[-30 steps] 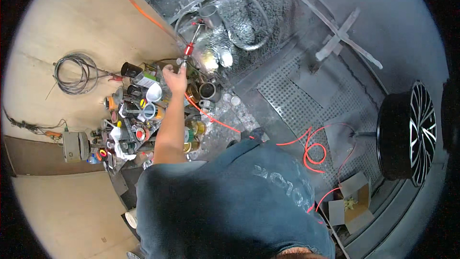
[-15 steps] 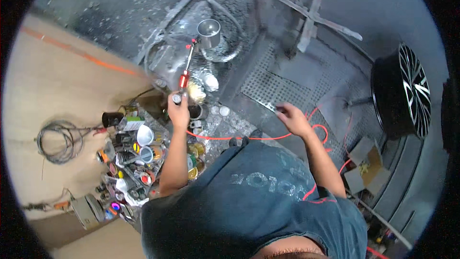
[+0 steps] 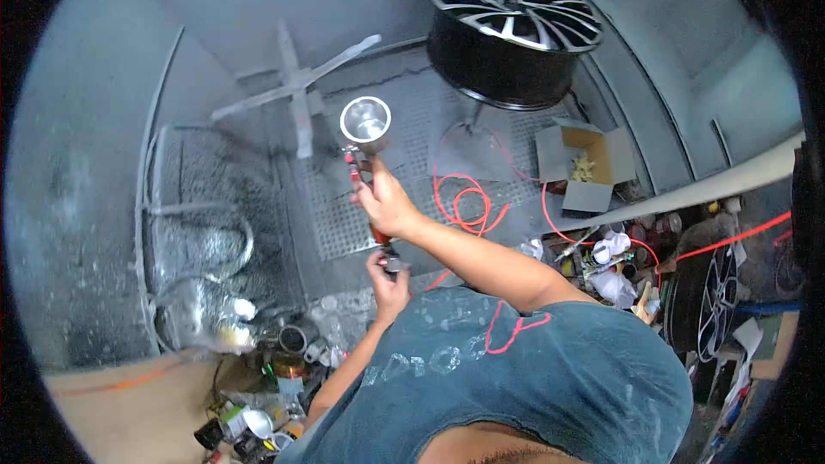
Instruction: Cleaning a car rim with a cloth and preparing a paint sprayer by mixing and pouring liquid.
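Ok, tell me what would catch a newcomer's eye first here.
First, the black-and-silver wheel at the top, right of centre. Next, the red spray gun with its shiny metal cup, near the middle, the right hand around its body and the left hand at its lower end. Then the bright red hose, looped to the right of the hands.

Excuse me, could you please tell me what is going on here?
Someone is holding a spray gun with both hands: the right hand is around its body, and the left hand is at the fitting on its lower end. The gun's metal cup has no lid on. Further off, to the right, is a black and silver wheel, with an open cardboard box nearer the person.
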Demonstrator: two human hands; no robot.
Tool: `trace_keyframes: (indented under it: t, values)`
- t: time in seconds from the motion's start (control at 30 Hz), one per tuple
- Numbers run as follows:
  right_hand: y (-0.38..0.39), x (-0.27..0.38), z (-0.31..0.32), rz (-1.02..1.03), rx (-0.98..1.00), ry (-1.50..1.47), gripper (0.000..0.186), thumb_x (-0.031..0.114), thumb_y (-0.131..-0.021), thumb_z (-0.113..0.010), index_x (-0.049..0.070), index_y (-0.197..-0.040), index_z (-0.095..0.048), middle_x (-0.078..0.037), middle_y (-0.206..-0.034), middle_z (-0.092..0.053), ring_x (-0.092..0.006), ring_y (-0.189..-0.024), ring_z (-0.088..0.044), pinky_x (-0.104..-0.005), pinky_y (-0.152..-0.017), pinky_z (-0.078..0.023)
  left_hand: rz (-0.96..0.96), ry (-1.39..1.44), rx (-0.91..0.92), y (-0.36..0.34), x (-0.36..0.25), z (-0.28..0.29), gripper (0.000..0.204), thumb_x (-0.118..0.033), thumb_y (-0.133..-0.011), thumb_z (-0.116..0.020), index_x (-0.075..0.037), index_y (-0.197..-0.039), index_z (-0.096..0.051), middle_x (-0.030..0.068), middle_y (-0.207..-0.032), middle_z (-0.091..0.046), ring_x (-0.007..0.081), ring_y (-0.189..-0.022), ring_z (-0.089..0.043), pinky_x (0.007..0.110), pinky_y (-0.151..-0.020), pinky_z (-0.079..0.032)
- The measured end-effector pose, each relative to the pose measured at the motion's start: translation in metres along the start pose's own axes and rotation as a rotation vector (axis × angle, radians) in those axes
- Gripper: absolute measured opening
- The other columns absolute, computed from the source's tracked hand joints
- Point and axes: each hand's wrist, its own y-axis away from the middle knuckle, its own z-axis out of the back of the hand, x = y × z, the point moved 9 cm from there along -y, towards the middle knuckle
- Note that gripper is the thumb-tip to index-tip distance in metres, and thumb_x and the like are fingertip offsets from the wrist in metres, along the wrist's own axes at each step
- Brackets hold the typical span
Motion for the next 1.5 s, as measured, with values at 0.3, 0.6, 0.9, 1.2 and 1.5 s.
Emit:
trace_keyframes:
  t: [0.3, 0.6, 0.9, 1.2, 1.5]
  values:
    - [0.076, -0.026, 0.237, 0.024, -0.055, 0.354, 0.036, 0.01, -0.091, -0.053, 0.005, -0.127, -0.047, -0.02, -0.103, -0.063, -0.0361, -0.095, -0.064, -0.0407, -0.079, -0.051, 0.288, -0.031, 1.0, 0.023, -0.001, -0.174, 0.02, -0.011, -0.093, -0.056, -0.002, -0.109, -0.063, 0.0009, -0.08, -0.058, 0.0082, -0.077, -0.053, 0.023, -0.072, -0.045]
    - [0.115, -0.007, 0.313, -0.256, 0.289, 0.257, 0.035, 0.017, -0.094, -0.054, 0.006, -0.126, -0.046, -0.021, -0.105, -0.063, -0.039, -0.094, -0.063, -0.0441, -0.078, -0.051, 0.287, -0.108, 0.774, -0.105, -0.052, -0.208, 0.014, -0.011, -0.091, -0.06, -0.002, -0.1, -0.066, -0.0005, -0.078, -0.06, 0.0095, -0.079, -0.057, 0.025, -0.072, -0.047]
    - [0.03, 0.034, 0.353, -0.112, 0.218, 0.234, 0.037, 0.012, -0.095, -0.054, 0.002, -0.129, -0.046, -0.013, -0.104, -0.066, -0.0318, -0.094, -0.064, -0.0384, -0.083, -0.049, -0.2, -0.277, 0.965, -0.18, -0.189, -0.294, 0.012, -0.008, -0.086, -0.065, 0.003, -0.091, -0.066, 0.0038, -0.075, -0.061, 0.0102, -0.068, -0.058, 0.027, -0.065, -0.048]
    - [-0.13, 0.045, 0.422, -0.186, 0.129, 0.32, 0.034, 0.008, -0.096, -0.05, 0.002, -0.128, -0.043, -0.003, -0.092, -0.063, -0.0074, -0.064, -0.053, -0.0246, -0.059, -0.047, -0.24, -0.377, 1.042, -0.315, -0.22, -0.328, 0.024, -0.018, -0.09, -0.062, -0.002, -0.073, -0.06, -0.0044, -0.065, -0.051, 0.0049, -0.06, -0.04, 0.025, -0.051, -0.033]
    - [-0.248, -0.031, 0.55, -0.572, -0.212, 0.606, 0.018, 0.014, -0.097, -0.051, 0.001, -0.11, -0.055, 0.002, -0.072, -0.052, -0.0062, -0.057, -0.045, -0.0233, -0.052, -0.039, -0.191, 0.101, 0.457, -0.516, -0.209, -0.3, 0.015, -0.013, -0.093, -0.057, -0.001, -0.087, -0.063, 0.0004, -0.081, -0.059, 0.0064, -0.076, -0.052, 0.025, -0.07, -0.043]
